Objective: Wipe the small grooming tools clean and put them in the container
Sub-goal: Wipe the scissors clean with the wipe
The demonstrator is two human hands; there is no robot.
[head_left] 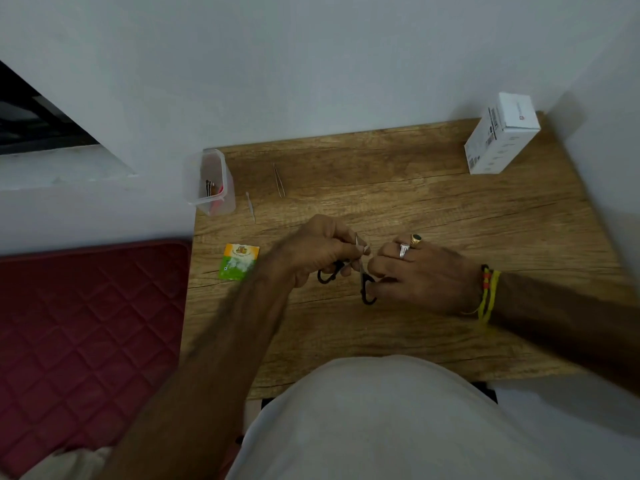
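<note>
Mid-frame, both hands work on a small pair of scissors [362, 271] w/ black loop handles, held just above the wooden table [415, 202]. Left hand [320, 252] has fingers curled round 1 black handle loop, which pokes out under the palm; its fingertips also pinch a tiny white wipe [365, 249] against the upper part of the thin metal blade. Right hand [419, 271] grasps the other handle, fingers bent in toward the loop at its lower edge. That hand wears 2 rings, 1 gold w/ a dark stone and 1 silver, plus yellow and red thread bands at the wrist.

Upper left of the table: a clear plastic container [209, 181] stands at the table edge w/ a few small tools inside, too small to name. Just right of it lies a thin white stick [250, 206], and further right a pair of metal tweezers [279, 180], both flat on the wood. Left of the hands sits a green and orange sachet [239, 261]. Top right corner of the table: a white cardboard box [502, 136] near the wall. Left of the table, a maroon quilted mat [86, 323].
</note>
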